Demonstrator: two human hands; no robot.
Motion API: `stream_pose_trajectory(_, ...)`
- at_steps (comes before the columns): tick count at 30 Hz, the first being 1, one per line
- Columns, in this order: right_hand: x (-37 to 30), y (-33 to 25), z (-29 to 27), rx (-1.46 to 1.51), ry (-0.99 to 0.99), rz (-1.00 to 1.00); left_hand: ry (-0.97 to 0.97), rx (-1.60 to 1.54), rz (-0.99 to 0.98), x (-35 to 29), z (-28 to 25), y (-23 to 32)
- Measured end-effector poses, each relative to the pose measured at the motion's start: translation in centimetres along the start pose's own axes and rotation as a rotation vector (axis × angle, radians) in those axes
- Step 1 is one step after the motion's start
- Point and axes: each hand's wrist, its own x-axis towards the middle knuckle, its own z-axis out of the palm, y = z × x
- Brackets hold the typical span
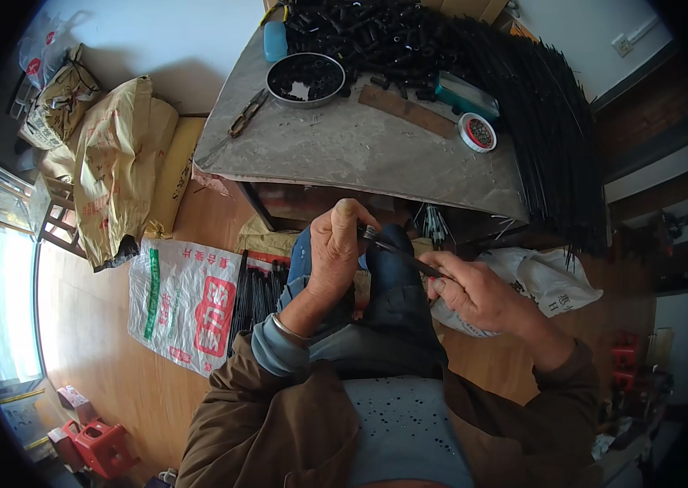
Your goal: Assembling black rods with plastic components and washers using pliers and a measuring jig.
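Note:
Over my lap, my right hand [480,291] is closed round a thin black rod [410,258]. The rod slants up and left toward my left hand [334,248]. There my thumb and fingers are pinched at the rod's far end, on a small dark piece [371,233] with a light metallic glint. Its exact kind is too small to make out, and my fingers partly cover it.
A grey table [279,150] ahead bears a heap of short black tubes [360,37], a metal bowl [306,102], scissors [246,114], a rusty flat bar [407,111], a round tub [477,132] of small bits and long black rods [543,122]. Sacks [116,146] stand left; more rods [258,293] lie on the floor.

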Motion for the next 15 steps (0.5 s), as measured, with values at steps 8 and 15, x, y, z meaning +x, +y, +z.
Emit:
stream_pose_trajectory(8,0.6,0.0,-1.3,0.575,-0.359,0.413,-0.079,0.014,-0.037,-0.1,-0.3,-0.1)
stream_pose_trajectory(15,0.2,0.0,-0.7,0.863,-0.468,0.546,-0.275,0.126,-0.072,0.6,-1.1,0.8)
